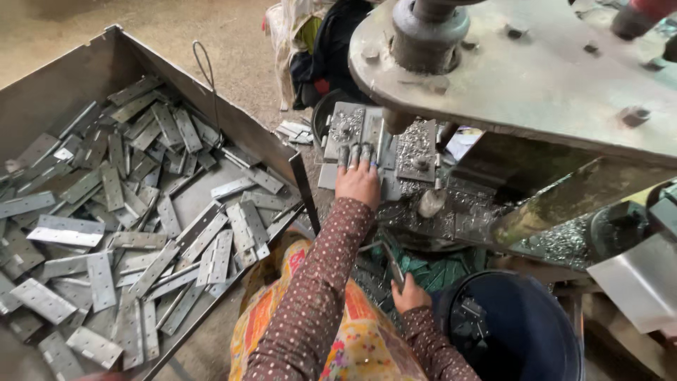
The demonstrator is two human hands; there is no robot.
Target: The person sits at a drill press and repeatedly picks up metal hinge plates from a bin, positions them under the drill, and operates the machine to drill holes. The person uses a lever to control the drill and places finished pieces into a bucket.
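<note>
My left hand (357, 182) reaches forward onto the worktable of a drill press, its fingers pressed flat on a grey metal hinge plate (350, 125) and holding it down. The spindle (397, 121) hangs just right of the fingertips. Metal shavings (416, 141) lie over the table beside the plate. Lower down and nearer to me, my right hand (409, 293) is closed around a thin bent metal lever rod (386, 255). Both arms wear brown dotted sleeves.
A large open metal bin (84, 77) on the left holds several flat hinge plates (106, 212). A dark blue bucket (525, 324) stands at the lower right with a few parts inside. The machine's heavy grey head (536, 77) overhangs the upper right. Bags lie behind.
</note>
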